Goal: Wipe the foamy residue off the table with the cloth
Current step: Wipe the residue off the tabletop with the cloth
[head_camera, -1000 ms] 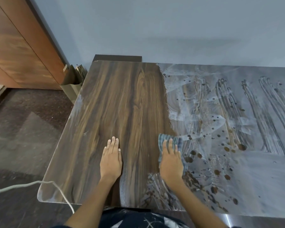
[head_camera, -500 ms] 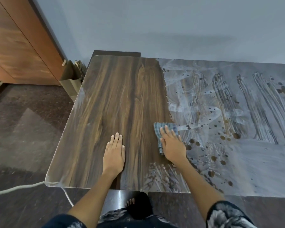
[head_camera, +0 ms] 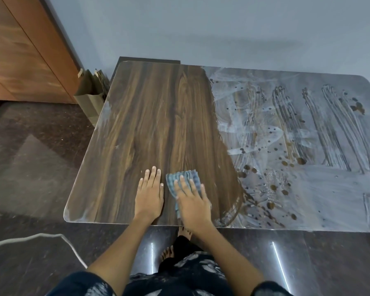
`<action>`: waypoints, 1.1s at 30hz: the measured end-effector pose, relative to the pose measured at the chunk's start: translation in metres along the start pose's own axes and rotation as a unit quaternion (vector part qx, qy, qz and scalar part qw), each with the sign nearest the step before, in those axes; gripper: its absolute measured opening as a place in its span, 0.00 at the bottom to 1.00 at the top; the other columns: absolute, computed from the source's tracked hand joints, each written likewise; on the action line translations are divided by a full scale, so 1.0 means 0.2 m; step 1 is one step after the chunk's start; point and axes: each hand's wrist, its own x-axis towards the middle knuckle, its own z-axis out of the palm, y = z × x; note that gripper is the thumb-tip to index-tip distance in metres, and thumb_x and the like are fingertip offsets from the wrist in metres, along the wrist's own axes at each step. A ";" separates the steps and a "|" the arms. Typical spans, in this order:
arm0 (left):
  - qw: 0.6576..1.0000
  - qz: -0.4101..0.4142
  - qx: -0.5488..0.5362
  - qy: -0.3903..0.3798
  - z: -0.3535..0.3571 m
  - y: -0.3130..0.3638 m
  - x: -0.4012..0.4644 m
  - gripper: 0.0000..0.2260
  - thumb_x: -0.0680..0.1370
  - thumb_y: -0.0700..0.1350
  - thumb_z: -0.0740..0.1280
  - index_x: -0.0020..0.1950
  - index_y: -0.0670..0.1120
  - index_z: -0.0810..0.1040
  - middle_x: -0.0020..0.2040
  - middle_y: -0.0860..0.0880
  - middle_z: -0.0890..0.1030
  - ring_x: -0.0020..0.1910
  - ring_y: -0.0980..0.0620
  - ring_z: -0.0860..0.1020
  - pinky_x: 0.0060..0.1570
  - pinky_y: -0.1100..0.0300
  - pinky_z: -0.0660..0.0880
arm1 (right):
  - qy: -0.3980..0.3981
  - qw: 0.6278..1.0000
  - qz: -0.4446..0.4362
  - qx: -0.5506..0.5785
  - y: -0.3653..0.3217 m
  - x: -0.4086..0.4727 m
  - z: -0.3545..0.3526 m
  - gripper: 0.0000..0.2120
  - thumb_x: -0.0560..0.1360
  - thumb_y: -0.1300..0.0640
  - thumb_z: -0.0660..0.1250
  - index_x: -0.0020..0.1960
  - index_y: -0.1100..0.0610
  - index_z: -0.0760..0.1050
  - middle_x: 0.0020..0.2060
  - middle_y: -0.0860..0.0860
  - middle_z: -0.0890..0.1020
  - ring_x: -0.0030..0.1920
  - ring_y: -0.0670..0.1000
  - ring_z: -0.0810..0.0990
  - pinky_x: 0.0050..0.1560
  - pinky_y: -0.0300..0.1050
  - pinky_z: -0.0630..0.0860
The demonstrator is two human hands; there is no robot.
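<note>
One cloth (head_camera: 183, 178), a blue checked rag folded into a small pad, is pressed flat on the table (head_camera: 137, 129) near its front edge, roughly midway between the cleaned left part and the foam boundary. It is covered for the most part by the right hand (head_camera: 192, 201), whose fingers are laid out straight on top of it; nothing is curled round it or pinched. The left hand (head_camera: 150, 195) is rested flat on bare wood just beside the cloth, fingers straight and together, and holds nothing.

The cloth is judged to be soft, light and limp, probably damp, so that it would bunch or slip out if pushed only from its edge; it is best held down from above with a spread palm, as is seen here. Its visible long axis is run from the front edge toward the back edge, tilted slightly to the left, with the ruffled free end pointed away from the person.

Foamy residue (head_camera: 308, 146) is spread over the right part of the surface, out to the right edge, streaked with finger-like strokes and dotted with brown spots (head_camera: 271, 205). A thin whitish film is left along the left edge.

Beyond the back left corner a paper bag (head_camera: 90, 99) is stood on the floor against a wooden cabinet (head_camera: 19, 50). A white cable (head_camera: 36, 238) is trailed across the floor below the front left corner.
</note>
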 end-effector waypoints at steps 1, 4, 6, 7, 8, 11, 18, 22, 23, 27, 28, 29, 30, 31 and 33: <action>1.000 0.005 0.000 -0.001 0.00 -0.01 -0.01 0.31 0.76 0.54 0.35 0.75 0.42 0.56 0.76 0.46 0.56 0.75 0.48 0.52 0.72 0.53 0.50 | 0.007 1.000 0.007 -0.020 0.07 0.05 -0.02 0.30 0.80 0.56 0.56 0.76 0.52 0.43 0.76 0.49 0.45 0.76 0.51 0.45 0.71 0.53 0.39; 1.000 0.007 -0.004 -0.004 0.00 -0.02 -0.05 0.26 0.80 0.53 0.40 0.75 0.43 0.56 0.76 0.47 0.55 0.75 0.48 0.51 0.72 0.53 0.50 | 0.008 0.994 0.109 -0.012 0.29 0.08 -0.10 0.26 0.82 0.55 0.44 0.76 0.50 0.36 0.74 0.48 0.37 0.75 0.51 0.39 0.72 0.51 0.36; 1.000 0.005 -0.002 -0.007 0.00 -0.02 -0.06 0.24 0.81 0.51 0.43 0.75 0.43 0.55 0.76 0.47 0.54 0.75 0.49 0.50 0.73 0.54 0.49 | 0.007 0.988 0.152 0.015 0.38 0.01 -0.11 0.24 0.82 0.52 0.41 0.76 0.51 0.37 0.75 0.49 0.38 0.76 0.52 0.40 0.74 0.51 0.39; 1.000 0.005 -0.002 -0.005 -0.01 -0.02 -0.07 0.24 0.81 0.52 0.42 0.75 0.43 0.54 0.76 0.47 0.54 0.75 0.49 0.50 0.73 0.54 0.48 | 0.008 0.986 0.165 0.019 0.41 -0.04 -0.10 0.24 0.82 0.52 0.41 0.76 0.52 0.38 0.76 0.50 0.40 0.76 0.52 0.40 0.74 0.51 0.40; 1.000 0.005 -0.003 -0.004 -0.01 -0.02 -0.08 0.24 0.81 0.51 0.42 0.75 0.43 0.54 0.76 0.47 0.54 0.75 0.49 0.50 0.73 0.54 0.48 | 0.009 0.984 0.174 0.020 0.40 -0.10 -0.07 0.24 0.82 0.51 0.40 0.77 0.53 0.39 0.76 0.50 0.41 0.76 0.53 0.41 0.74 0.50 0.40; 1.000 0.007 0.000 -0.001 0.00 -0.02 -0.09 0.21 0.82 0.47 0.47 0.76 0.44 0.53 0.76 0.48 0.53 0.76 0.49 0.49 0.73 0.55 0.47 | -0.007 0.982 0.187 0.021 0.27 -0.22 0.01 0.25 0.80 0.49 0.34 0.76 0.54 0.37 0.75 0.53 0.40 0.75 0.55 0.39 0.71 0.50 0.36; 1.000 -0.028 -0.009 0.006 0.00 0.01 -0.10 0.21 0.82 0.46 0.48 0.76 0.45 0.52 0.77 0.49 0.51 0.76 0.50 0.47 0.73 0.54 0.47 | -0.055 0.996 0.067 0.007 -0.15 -0.24 0.08 0.27 0.71 0.52 0.63 0.70 0.54 0.67 0.68 0.53 0.71 0.66 0.58 0.72 0.63 0.57 0.66; 0.996 -0.083 -0.012 0.009 0.01 0.10 -0.11 0.23 0.81 0.43 0.49 0.76 0.46 0.49 0.77 0.49 0.49 0.76 0.48 0.45 0.73 0.52 0.45 | -0.037 0.999 0.008 -0.018 -0.08 -0.16 0.02 0.32 0.80 0.55 0.56 0.76 0.52 0.39 0.76 0.50 0.42 0.76 0.54 0.41 0.70 0.49 0.35; 0.995 -0.097 -0.020 0.013 0.01 0.13 -0.10 0.23 0.81 0.42 0.50 0.76 0.45 0.49 0.77 0.49 0.49 0.76 0.47 0.45 0.73 0.51 0.45 | -0.026 0.999 0.018 -0.016 -0.04 -0.14 0.01 0.30 0.81 0.55 0.53 0.76 0.51 0.38 0.76 0.49 0.40 0.76 0.53 0.39 0.70 0.48 0.35; 0.990 -0.130 -0.046 0.008 0.00 0.23 -0.07 0.25 0.79 0.37 0.54 0.76 0.43 0.52 0.77 0.47 0.50 0.75 0.44 0.44 0.73 0.48 0.44 | -0.017 0.995 0.091 0.030 0.16 -0.09 -0.05 0.25 0.82 0.53 0.43 0.76 0.50 0.39 0.76 0.48 0.40 0.76 0.51 0.41 0.74 0.51 0.40; 0.991 -0.126 -0.050 0.004 0.00 0.26 -0.05 0.27 0.78 0.35 0.55 0.76 0.44 0.52 0.77 0.47 0.49 0.75 0.44 0.44 0.73 0.47 0.44 | -0.010 0.994 0.109 0.030 0.23 -0.10 -0.06 0.24 0.82 0.53 0.42 0.76 0.50 0.39 0.76 0.48 0.40 0.76 0.51 0.40 0.74 0.51 0.40; 0.991 -0.118 -0.055 0.000 0.00 0.28 -0.04 0.28 0.77 0.34 0.56 0.76 0.44 0.53 0.77 0.48 0.49 0.75 0.44 0.44 0.72 0.47 0.43 | -0.002 0.992 0.123 0.025 0.31 -0.13 -0.06 0.24 0.82 0.52 0.42 0.76 0.50 0.38 0.76 0.47 0.40 0.76 0.51 0.40 0.74 0.51 0.40; 0.992 -0.111 -0.062 -0.003 0.01 0.31 -0.03 0.28 0.77 0.33 0.57 0.76 0.44 0.53 0.77 0.48 0.49 0.75 0.45 0.44 0.72 0.46 0.42 | 0.007 0.991 0.134 0.020 0.38 -0.16 -0.05 0.24 0.82 0.51 0.41 0.76 0.50 0.38 0.75 0.47 0.39 0.76 0.51 0.40 0.74 0.50 0.40; 0.992 -0.103 -0.070 -0.006 0.01 0.33 -0.02 0.28 0.76 0.33 0.57 0.75 0.45 0.54 0.77 0.47 0.49 0.75 0.45 0.43 0.72 0.46 0.42 | 0.016 0.990 0.142 0.014 0.43 -0.22 -0.03 0.24 0.82 0.51 0.39 0.76 0.50 0.39 0.74 0.46 0.39 0.76 0.51 0.41 0.73 0.49 0.39; 0.993 -0.082 -0.079 -0.014 0.03 0.38 0.00 0.28 0.76 0.32 0.56 0.75 0.45 0.55 0.77 0.47 0.50 0.75 0.45 0.43 0.73 0.47 0.42 | 0.035 0.986 0.160 0.008 0.47 -0.33 0.02 0.26 0.79 0.49 0.36 0.77 0.51 0.43 0.73 0.46 0.41 0.76 0.53 0.45 0.73 0.47 0.38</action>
